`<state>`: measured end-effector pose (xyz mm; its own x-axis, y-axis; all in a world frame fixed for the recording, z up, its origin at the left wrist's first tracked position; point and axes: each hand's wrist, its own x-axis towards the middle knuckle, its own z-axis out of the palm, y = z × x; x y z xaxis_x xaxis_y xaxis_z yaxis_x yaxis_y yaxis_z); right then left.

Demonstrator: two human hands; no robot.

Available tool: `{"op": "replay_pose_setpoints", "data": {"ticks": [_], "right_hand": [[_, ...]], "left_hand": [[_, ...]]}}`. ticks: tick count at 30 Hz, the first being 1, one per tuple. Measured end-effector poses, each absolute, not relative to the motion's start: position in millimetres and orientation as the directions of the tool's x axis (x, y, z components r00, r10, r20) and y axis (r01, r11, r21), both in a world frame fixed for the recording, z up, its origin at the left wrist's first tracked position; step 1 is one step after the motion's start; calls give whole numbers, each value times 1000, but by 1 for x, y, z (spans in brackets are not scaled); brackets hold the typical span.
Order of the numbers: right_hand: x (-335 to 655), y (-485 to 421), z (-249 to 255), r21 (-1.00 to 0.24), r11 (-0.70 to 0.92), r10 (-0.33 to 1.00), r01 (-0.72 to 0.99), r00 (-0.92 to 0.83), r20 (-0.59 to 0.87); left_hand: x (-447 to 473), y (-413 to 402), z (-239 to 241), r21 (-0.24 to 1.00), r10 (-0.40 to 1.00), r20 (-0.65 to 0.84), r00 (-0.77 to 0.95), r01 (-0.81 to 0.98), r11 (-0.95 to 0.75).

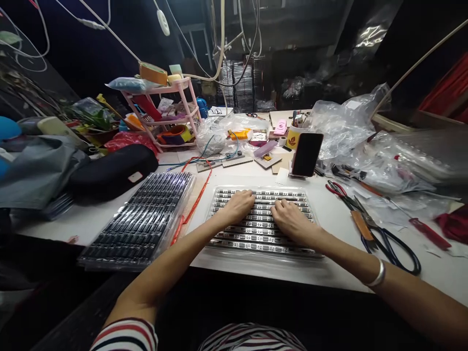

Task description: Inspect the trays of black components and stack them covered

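Observation:
A clear plastic tray [256, 259] lies flat in front of me. Rows of slim silvery metal strips [252, 244] with dark slots run across it. My left hand [239, 205] reaches over the tray's upper middle, fingers bent down and closed on a strip near the far rows. A short gap to the right, my right hand [291, 220] has its fingers curled down on the strips too. The fingertips and thumbs are partly hidden, so the exact row under each hand is hard to make out.
Left of the tray stands a stack of filled plastic trays [142, 219], with red string [197, 197] beside it. A phone [307, 155] leans upright behind. Large scissors [387, 239], pliers [338, 190] and a red-handled screwdriver [429, 233] lie to the right. A pink rack [190, 114] stands at back left.

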<state>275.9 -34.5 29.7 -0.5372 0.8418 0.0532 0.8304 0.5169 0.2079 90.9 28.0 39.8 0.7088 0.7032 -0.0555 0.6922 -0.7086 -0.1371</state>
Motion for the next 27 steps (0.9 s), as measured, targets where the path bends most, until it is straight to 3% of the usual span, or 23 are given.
{"op": "replay_pose_setpoints", "data": {"ticks": [10, 20, 27], "right_hand": [[330, -13, 37, 108, 473, 875, 874, -481, 62], [333, 19, 36, 144, 479, 877, 866, -479, -39], [338, 14, 29, 105, 472, 880, 875, -475, 9]], "left_hand": [[107, 33, 50, -136, 624, -89, 777, 611, -780], [124, -11, 18, -107, 864, 95, 495, 868, -485], [116, -6, 10, 34, 867, 101, 488, 869, -493]]}}
